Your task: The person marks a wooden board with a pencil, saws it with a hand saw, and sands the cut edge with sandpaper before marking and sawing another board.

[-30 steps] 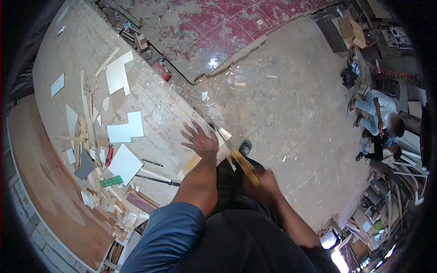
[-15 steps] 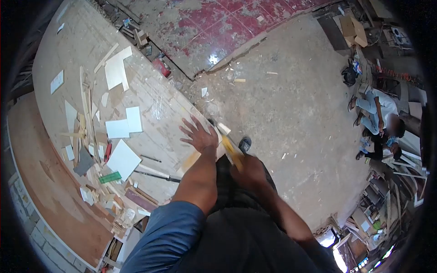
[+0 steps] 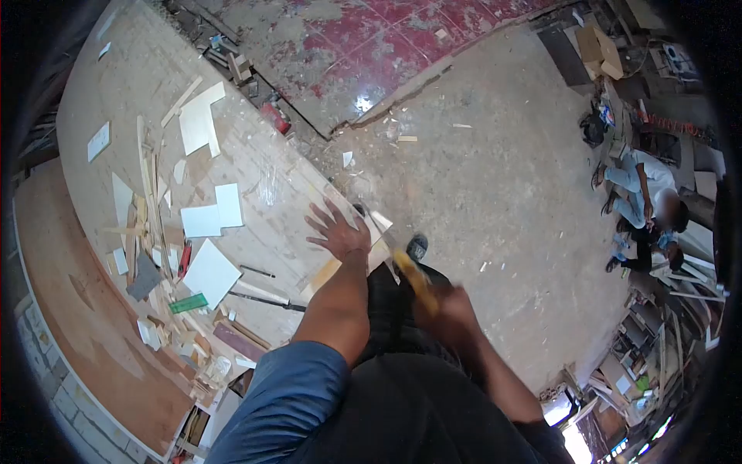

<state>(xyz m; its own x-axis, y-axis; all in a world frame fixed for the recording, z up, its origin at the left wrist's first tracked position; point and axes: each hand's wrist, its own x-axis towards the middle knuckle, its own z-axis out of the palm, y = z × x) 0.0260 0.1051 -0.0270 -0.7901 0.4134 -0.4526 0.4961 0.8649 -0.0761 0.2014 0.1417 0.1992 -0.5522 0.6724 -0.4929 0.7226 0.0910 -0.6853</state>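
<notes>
My left hand [image 3: 338,232] lies flat with its fingers spread on the near edge of the wooden worktable [image 3: 286,185]. Beneath and beside it is a pale board piece [image 3: 379,224] that sticks out past the edge. My right hand [image 3: 450,315], blurred by motion, is closed round the yellow handle of a saw [image 3: 416,277]. The thin saw blade reaches up to the board piece, just right of my left hand.
White cut pieces [image 3: 209,272], wood strips, a green block [image 3: 188,302] and a red tool [image 3: 185,258] lie on the table's left. Two people [image 3: 655,185] sit on the far right beside stacked scrap. A cardboard box [image 3: 598,51] stands at the upper right.
My right hand and the yellow-handled saw have moved back, down and to the right, showing more of the blade. My left hand has stayed in place.
</notes>
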